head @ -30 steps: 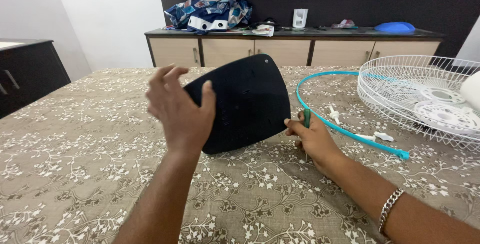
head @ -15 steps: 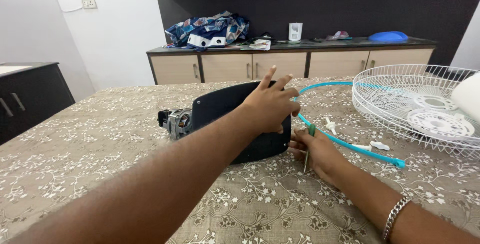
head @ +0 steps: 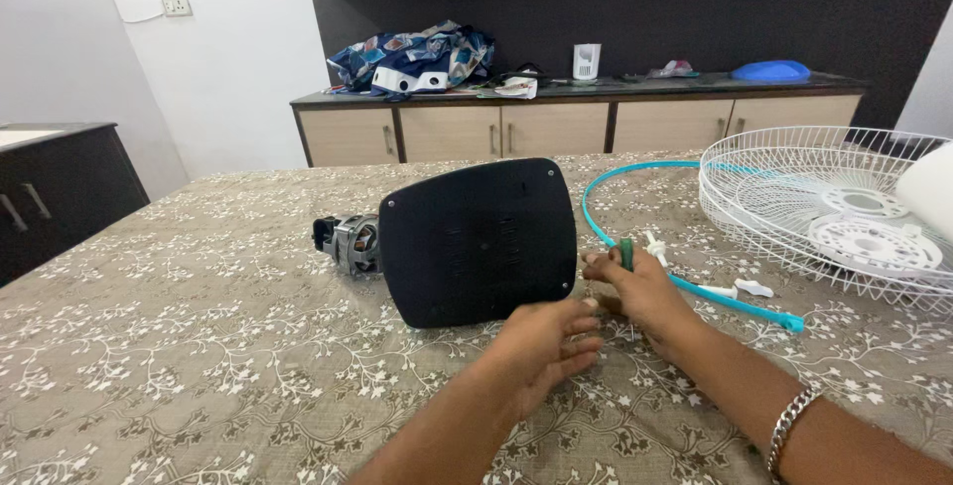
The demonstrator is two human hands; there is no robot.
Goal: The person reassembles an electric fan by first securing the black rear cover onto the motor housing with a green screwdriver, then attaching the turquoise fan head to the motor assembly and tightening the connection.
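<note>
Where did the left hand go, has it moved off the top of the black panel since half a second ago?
Yes. The left hand has dropped from the black panel's top edge to the tablecloth below its lower right corner.

Base plate [head: 478, 242] stands on edge at mid worktop [head: 179, 346]. Motor [head: 349, 243] lies directly behind it, projecting left. Left hand [head: 544, 344] sits before the plate's lower right corner; right hand [head: 637, 288], holding a screwdriver [head: 625, 253], just right of it. Ring [head: 655, 237] lies further right, wire guard [head: 829, 209] beyond. Cabinet [head: 576, 118] behind.
</note>
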